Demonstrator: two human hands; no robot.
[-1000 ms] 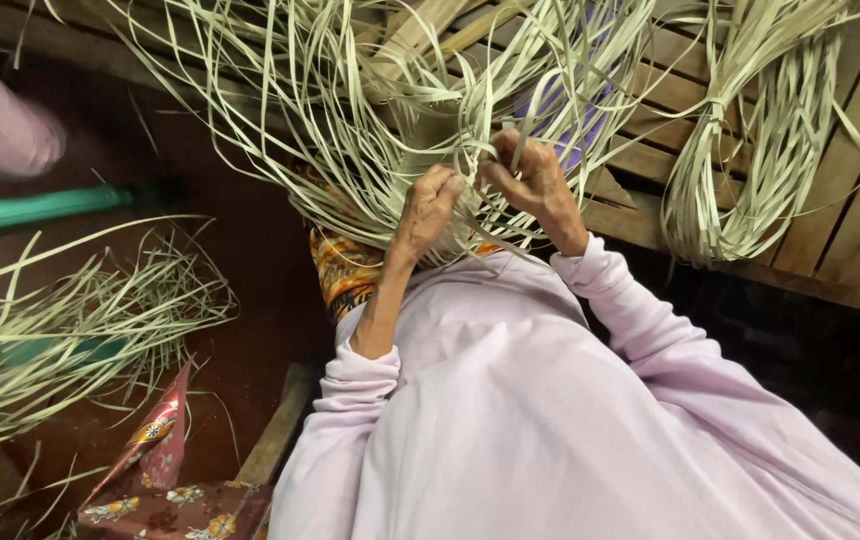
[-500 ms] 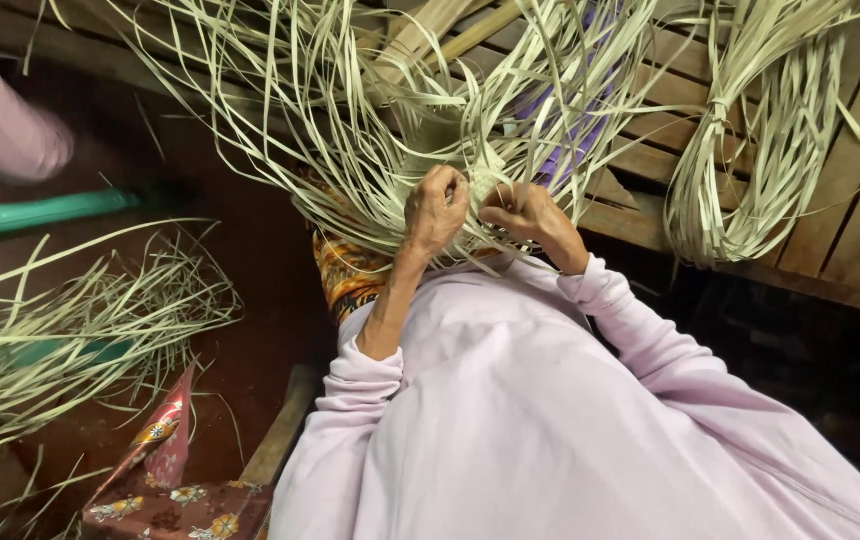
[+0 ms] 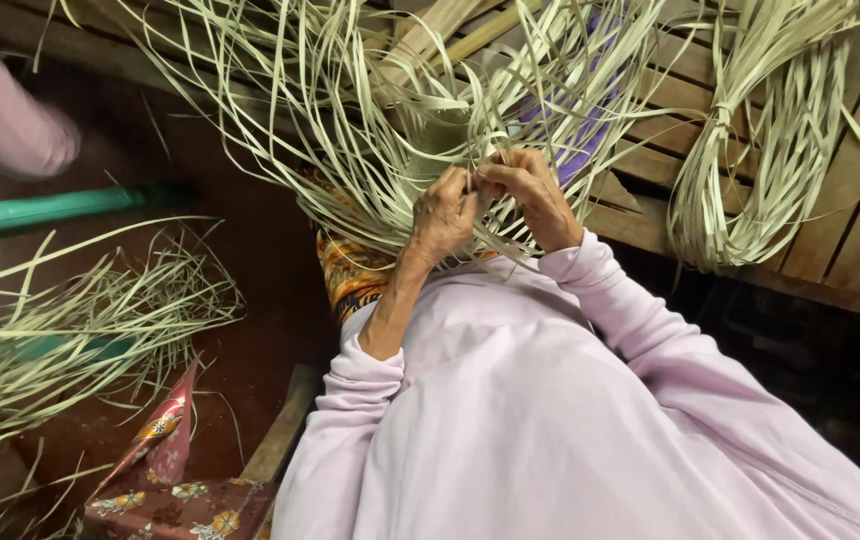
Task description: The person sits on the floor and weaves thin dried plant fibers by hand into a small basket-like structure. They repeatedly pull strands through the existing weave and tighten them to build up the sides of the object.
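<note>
Both hands are closed on thin strips at the middle of the half-woven pale leaf strips (image 3: 380, 150), left hand (image 3: 442, 212) and right hand (image 3: 530, 195) touching, while loose ends fan away from the person toward the wooden planks (image 3: 850, 230).
</note>
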